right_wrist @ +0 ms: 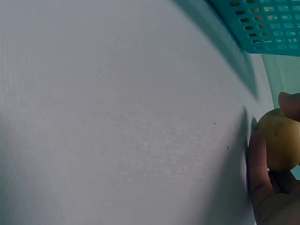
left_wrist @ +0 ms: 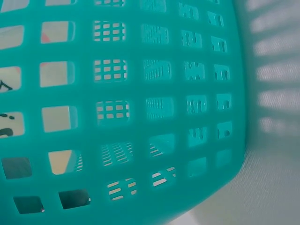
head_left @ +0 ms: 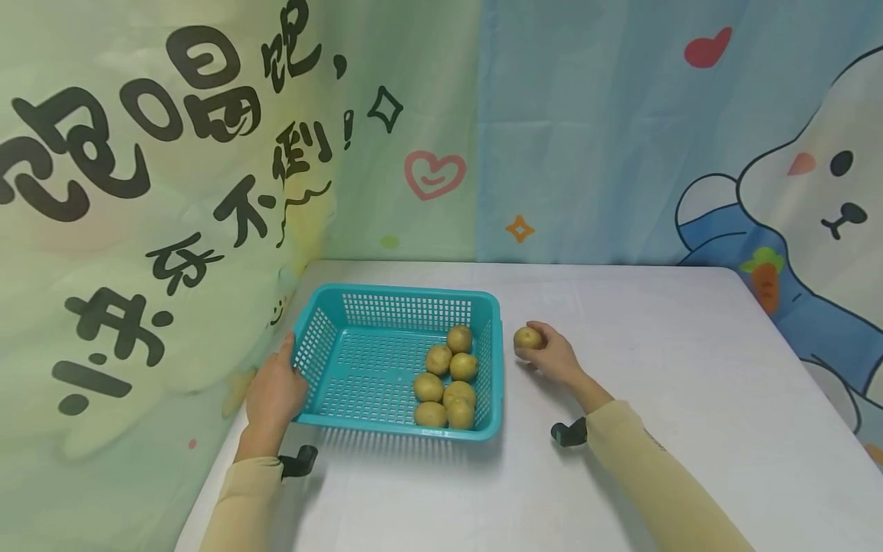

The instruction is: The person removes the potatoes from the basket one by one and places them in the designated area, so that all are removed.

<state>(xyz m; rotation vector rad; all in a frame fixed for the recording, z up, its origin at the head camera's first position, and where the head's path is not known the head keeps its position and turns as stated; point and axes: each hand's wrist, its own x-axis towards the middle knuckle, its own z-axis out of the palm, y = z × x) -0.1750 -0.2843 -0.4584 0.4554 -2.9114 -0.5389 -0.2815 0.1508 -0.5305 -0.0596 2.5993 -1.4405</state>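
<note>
A teal plastic basket (head_left: 331, 307) stands on the white table (head_left: 655, 383) and holds several small yellowish potatoes (head_left: 448, 379) along its right side. My left hand (head_left: 276, 387) grips the basket's left wall, which fills the left wrist view as teal lattice (left_wrist: 122, 112); the hand itself is out of that view. Just right of the basket, my right hand (head_left: 552, 354) holds one potato (head_left: 527, 337) at the table surface. In the right wrist view that potato (right_wrist: 281, 138) sits between my fingers (right_wrist: 260, 173), with the basket's corner (right_wrist: 267, 23) at the top.
Printed cloth backdrops hang behind and to the left of the table, close to the basket's left side. The table's right edge runs near a cartoon rabbit print (head_left: 814, 199). A black wrist-camera mount (head_left: 569, 433) sits on each forearm.
</note>
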